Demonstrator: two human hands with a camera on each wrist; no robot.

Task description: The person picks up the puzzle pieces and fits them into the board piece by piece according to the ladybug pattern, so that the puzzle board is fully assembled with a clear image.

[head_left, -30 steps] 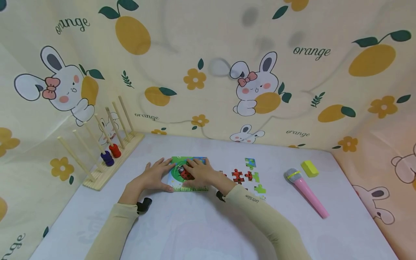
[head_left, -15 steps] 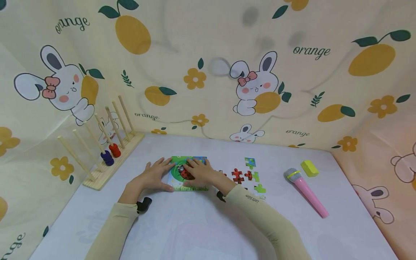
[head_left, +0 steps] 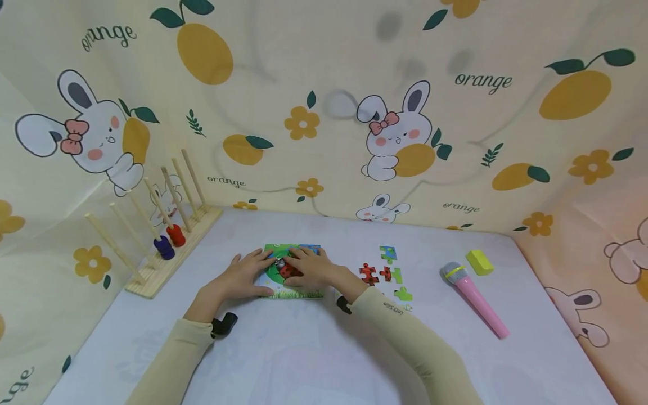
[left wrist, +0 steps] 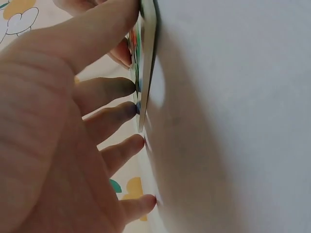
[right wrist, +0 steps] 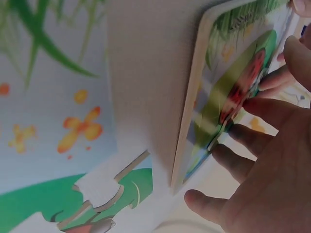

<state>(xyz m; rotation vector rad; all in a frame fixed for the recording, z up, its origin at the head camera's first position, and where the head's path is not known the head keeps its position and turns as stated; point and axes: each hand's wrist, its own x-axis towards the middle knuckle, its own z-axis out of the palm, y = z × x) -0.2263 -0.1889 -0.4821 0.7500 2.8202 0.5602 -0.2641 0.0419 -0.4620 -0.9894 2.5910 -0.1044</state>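
Okay, so nearest up are two cream sleeves [head_left: 174, 349] over the bench [head_left: 283, 354], with a pink toy microphone [head_left: 476, 301] lying over toward its right edge. Past the cuffs, the left hand [head_left: 242, 279] sits at the left side of the ladybug board [head_left: 289, 271], fingers spread, some touching its edge. The right hand [head_left: 315, 271] reaches across the top, fingers loosely extended on the picture. Neither grip is clenched round anything. The board is around mid-bench; can't tell if it's perfectly flat.

My read: the step in hand is steadying or pressing that board. Next move, I'd guess, calls for light, even fingertips and no sideways shove, since loose jigsaw pieces [head_left: 368, 273] are just right of it.

Further back, a yellow block [head_left: 479, 262] is near the right edge, and a wooden peg rack [head_left: 184, 250] runs along the left edge toward the far left corner. Behind everything: bunny-print curtain [head_left: 324, 140].
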